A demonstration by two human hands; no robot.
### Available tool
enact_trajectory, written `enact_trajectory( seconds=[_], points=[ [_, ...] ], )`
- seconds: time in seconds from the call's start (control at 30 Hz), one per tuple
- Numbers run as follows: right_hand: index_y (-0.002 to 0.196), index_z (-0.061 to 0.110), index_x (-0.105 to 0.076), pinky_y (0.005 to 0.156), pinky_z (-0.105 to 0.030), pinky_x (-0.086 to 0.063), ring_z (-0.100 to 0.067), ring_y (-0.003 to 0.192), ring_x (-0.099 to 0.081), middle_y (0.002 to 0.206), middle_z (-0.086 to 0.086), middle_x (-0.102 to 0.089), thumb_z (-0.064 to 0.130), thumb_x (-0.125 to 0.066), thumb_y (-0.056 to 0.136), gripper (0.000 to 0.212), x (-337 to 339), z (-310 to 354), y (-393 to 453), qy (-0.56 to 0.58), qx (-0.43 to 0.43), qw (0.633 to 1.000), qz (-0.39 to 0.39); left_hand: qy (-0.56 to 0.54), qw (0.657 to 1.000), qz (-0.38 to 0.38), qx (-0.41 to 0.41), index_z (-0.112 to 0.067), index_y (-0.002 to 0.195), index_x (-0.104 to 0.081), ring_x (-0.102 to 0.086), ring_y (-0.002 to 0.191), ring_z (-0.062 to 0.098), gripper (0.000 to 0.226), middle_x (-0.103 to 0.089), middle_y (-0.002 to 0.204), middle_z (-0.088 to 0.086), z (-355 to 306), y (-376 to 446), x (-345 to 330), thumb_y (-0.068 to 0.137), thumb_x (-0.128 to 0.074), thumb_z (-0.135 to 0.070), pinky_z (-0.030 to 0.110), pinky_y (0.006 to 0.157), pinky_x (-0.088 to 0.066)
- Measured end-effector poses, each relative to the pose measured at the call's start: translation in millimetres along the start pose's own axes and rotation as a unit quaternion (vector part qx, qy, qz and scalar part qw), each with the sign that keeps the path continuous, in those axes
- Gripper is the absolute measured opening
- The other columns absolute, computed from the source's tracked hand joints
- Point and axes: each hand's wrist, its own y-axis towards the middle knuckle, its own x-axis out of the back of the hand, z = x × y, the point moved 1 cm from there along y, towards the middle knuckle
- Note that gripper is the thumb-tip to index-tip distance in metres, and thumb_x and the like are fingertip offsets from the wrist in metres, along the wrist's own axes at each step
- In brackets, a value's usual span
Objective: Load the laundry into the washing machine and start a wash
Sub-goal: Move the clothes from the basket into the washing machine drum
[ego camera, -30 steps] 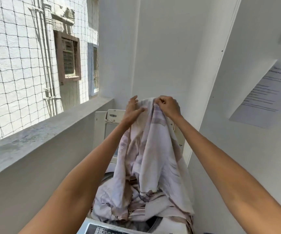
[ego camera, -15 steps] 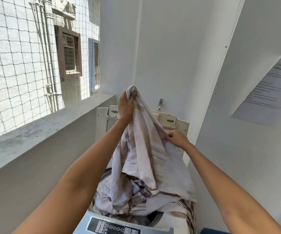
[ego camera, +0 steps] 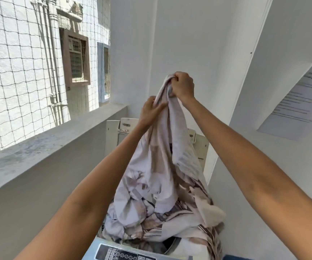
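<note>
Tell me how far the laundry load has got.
Partly done: much of the striped bedsheet is piled in the washing machine opening under its raised lid. In hand: the right hand and left hand grip its upper part above the tub. Left: pushing in the rest, which spills over the rim, shutting the lid and using the control panel.

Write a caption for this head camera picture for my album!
Both hands, left and right, hold a striped sheet above the washing machine.
</note>
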Motion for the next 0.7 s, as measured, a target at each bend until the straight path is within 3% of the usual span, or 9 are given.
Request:
enact_trajectory(
  seconds=[0.1,0.2,0.27,0.33,0.4,0.5,0.6,0.7],
  points=[
    [0.095,-0.001,-0.066,0.079,-0.038,-0.05,-0.027,0.09,-0.064,0.096,-0.014,-0.069,0.014,-0.053,0.09,0.021,-12,-7,-8,0.064,0.022,0.995,0.068,0.01,0.996,-0.089,-0.002,-0.012,0.065,-0.047,-0.043,0.065,0.016,0.034,-0.043,0.061,-0.002,10,1,5,0.086,-0.063,-0.033,0.034,0.062,-0.033],
    [0.113,0.008,-0.063,0.06,-0.023,-0.051,-0.012,0.082,-0.058,0.107,-0.003,-0.065,0.022,-0.068,0.085,0.032,-18,-46,-35,0.094,0.012,0.971,0.22,0.012,0.988,-0.153,-0.008,-0.015,0.065,-0.045,-0.04,0.06,0.011,0.031,-0.041,0.058,-0.009,11,5,18,0.092,-0.059,-0.022,0.029,0.061,-0.031],
    [0.12,0.009,-0.061,0.051,-0.01,-0.046,-0.009,0.08,-0.056,0.107,0.001,-0.06,0.023,-0.069,0.084,0.039,-26,-83,-62,0.028,-0.008,0.948,0.318,0.027,0.984,-0.172,-0.022,-0.018,0.064,-0.042,-0.037,0.057,0.007,0.033,-0.039,0.058,-0.009,2,9,25,0.092,-0.058,-0.02,0.024,0.056,-0.027],
    [0.11,0.009,-0.065,0.047,-0.013,-0.045,-0.008,0.069,-0.058,0.095,-0.002,-0.062,0.023,-0.062,0.089,0.025,-37,-119,-90,-0.049,-0.034,0.918,0.392,0.021,0.981,-0.192,-0.019,-0.014,0.067,-0.045,-0.037,0.058,0.008,0.03,-0.04,0.059,-0.008,-5,14,30,0.092,-0.058,-0.022,0.021,0.051,-0.028],
    [0.087,0.016,-0.068,0.047,-0.017,-0.041,-0.007,0.06,-0.057,0.078,-0.002,-0.063,0.024,-0.059,0.092,0.014,-42,-143,-113,-0.071,-0.061,0.897,0.432,-0.006,0.977,-0.213,0.008,-0.011,0.073,-0.048,-0.038,0.059,0.008,0.027,-0.042,0.062,-0.005,-5,16,33,0.093,-0.057,-0.027,0.017,0.051,-0.031],
    [0.057,0.026,-0.053,0.055,-0.025,-0.035,-0.015,0.061,-0.052,0.061,-0.002,-0.055,0.027,-0.06,0.092,0.036,-34,-158,-116,-0.082,-0.055,0.915,0.392,0.002,0.977,-0.21,0.049,-0.013,0.072,-0.046,-0.042,0.061,0.01,0.031,-0.045,0.065,-0.002,13,12,41,0.094,-0.054,-0.033,0.025,0.058,-0.032],
    [0.07,0.013,-0.061,0.063,-0.029,-0.035,-0.021,0.073,-0.055,0.072,-0.006,-0.059,0.034,-0.054,0.093,0.032,-16,-155,-95,-0.13,-0.063,0.954,0.263,0.192,0.96,-0.156,0.132,-0.009,0.099,-0.052,-0.059,0.091,0.028,0.039,-0.062,0.095,0.01,34,6,53,0.094,-0.046,-0.048,0.035,0.073,-0.039],
    [0.081,0.014,-0.059,0.065,-0.029,-0.037,-0.022,0.078,-0.055,0.083,-0.004,-0.064,0.034,-0.05,0.095,0.026,-4,-124,-67,-0.059,-0.07,0.987,0.129,0.279,0.945,-0.093,0.141,-0.009,0.131,-0.038,-0.045,0.124,0.033,0.051,-0.046,0.132,0.016,42,2,50,0.091,-0.056,-0.036,0.045,0.097,-0.038]
  ],
)
